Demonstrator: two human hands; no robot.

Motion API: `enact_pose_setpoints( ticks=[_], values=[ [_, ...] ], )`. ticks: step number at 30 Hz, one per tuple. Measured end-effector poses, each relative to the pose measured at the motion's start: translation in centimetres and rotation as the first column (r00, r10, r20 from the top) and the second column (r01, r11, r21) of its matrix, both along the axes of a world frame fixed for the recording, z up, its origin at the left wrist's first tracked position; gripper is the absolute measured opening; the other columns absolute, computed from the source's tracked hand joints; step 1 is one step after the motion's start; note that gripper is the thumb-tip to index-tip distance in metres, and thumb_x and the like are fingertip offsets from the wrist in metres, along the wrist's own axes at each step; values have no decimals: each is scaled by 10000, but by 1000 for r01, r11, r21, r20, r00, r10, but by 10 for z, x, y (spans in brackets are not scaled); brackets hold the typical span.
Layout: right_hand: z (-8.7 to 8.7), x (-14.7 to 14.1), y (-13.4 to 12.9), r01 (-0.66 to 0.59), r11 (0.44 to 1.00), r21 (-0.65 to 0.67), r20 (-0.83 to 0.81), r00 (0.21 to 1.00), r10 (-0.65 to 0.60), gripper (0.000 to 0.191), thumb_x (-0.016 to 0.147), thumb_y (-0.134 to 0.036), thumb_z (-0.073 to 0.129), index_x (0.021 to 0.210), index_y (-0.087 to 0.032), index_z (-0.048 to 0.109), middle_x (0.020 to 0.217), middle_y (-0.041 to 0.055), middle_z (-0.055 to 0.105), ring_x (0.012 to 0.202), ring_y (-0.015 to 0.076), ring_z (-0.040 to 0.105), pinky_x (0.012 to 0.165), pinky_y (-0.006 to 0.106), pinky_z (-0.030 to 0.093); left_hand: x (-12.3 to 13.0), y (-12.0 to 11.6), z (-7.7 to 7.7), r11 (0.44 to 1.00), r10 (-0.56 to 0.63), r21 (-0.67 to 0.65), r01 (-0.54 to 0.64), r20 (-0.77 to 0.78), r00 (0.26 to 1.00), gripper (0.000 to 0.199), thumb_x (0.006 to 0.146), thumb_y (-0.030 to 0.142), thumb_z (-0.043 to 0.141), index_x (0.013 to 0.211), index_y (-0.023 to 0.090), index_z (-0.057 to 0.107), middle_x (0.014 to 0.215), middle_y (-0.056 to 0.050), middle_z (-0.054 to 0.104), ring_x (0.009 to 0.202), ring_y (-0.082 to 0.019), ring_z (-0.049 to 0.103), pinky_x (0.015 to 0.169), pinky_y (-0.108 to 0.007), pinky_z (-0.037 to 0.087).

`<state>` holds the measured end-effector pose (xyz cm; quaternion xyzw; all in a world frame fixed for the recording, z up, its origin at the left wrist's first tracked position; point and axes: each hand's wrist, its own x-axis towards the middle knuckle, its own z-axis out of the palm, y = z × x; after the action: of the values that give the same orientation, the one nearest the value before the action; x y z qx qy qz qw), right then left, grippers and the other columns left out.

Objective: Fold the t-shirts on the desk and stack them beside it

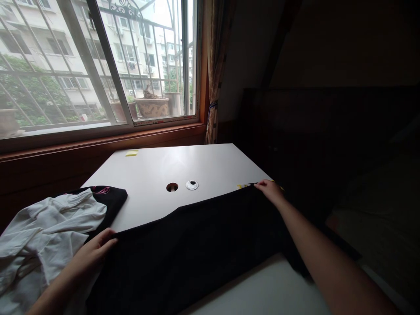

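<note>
A large piece of black cloth stretches across the white table. Its far edge is pinched at the left end by my left hand, thumb and fingers pressed together on it. At the far right corner of the cloth, my right hand grips the edge between thumb and fingers. The cloth lies fairly flat between the two hands, and part of it hangs past the table's right side. Beside my left hand is a crumpled white garment, lying partly over another dark cloth.
The table has a dark round hole and a white round fitting near its middle. Yellow tape sticks to its far left corner. Behind are a barred window and a tied curtain. The right side is very dark.
</note>
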<state>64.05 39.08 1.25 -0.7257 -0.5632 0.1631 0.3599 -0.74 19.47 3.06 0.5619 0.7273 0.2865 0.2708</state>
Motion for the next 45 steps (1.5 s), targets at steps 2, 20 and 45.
enact_pose_setpoints(
  ticks=[2, 20, 45],
  values=[
    [1, -5, -1, 12, 1000, 23, 59, 998, -14, 151, 791, -391, 697, 761, -245, 681, 782, 56, 723, 763, 251, 664, 722, 362, 515, 3, -3, 2, 996, 29, 87, -13, -185, 982, 485, 799, 587, 573, 1092, 205, 635, 1087, -116, 704, 887, -310, 716, 803, -417, 593],
    [9, -222, -116, -869, 489, -70, 471, 403, 784, 526, 1065, -460, 432, 1526, -216, 496, 1630, 83, 411, 1531, 258, 316, 1263, 491, 262, 171, 26, -26, 725, -352, 120, 678, -782, 514, 643, 1049, 563, 370, 1581, 202, 388, 1643, -106, 371, 1532, -323, 325, 1204, -562, 358],
    [-18, 2, -27, -392, 882, -260, 524, 710, 470, 693, 1029, -609, 243, 1637, -279, 282, 1703, 14, 225, 1567, 271, 203, 1273, 520, 170, 43, 2, -58, 927, -206, 35, 374, -786, 583, 691, 1046, 544, 289, 1630, 179, 235, 1692, -88, 228, 1567, -289, 228, 1239, -556, 269]
  ],
)
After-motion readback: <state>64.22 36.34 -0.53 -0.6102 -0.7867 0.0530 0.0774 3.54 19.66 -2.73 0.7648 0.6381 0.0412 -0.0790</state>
